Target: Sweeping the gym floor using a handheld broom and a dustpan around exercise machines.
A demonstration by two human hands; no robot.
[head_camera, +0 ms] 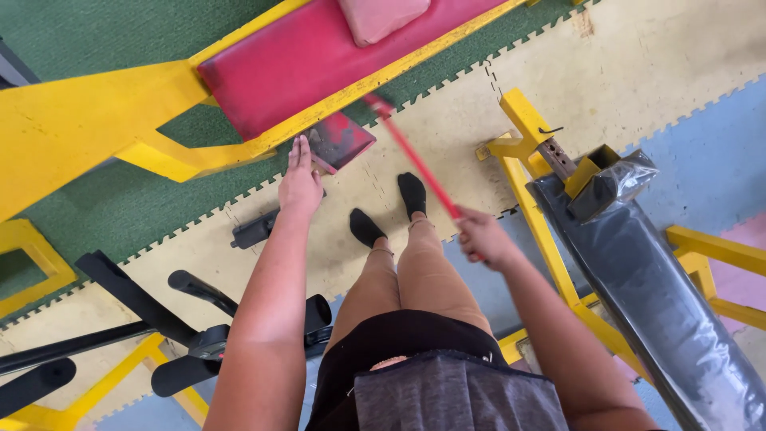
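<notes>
The person stands in black socks on a floor of cream foam mats point(415, 136) and looks down. The right hand point(481, 237) is closed in a fist around a long thin red stick point(411, 156). The stick points up and away, and its far end is blurry near the edge of the long red padded bench with yellow metal rails point(295, 56). It looks like the handle of a broom or brush, but the working end is too blurry to tell.

The left hand point(300, 185) is open and flat, fingers straight and together, and it holds nothing. It reaches toward the flat dark red dustpan point(339, 142) that lies on the mat under the bench. The fingertips are just beside it, maybe touching.

I think this is the sweeping-up step, with the pan being set in place. The next move seems to need a firm grip on the pan and a gentle pull of the stick toward it.

A black padded bench wrapped in clear plastic point(662, 287) lies off to the right.
</notes>
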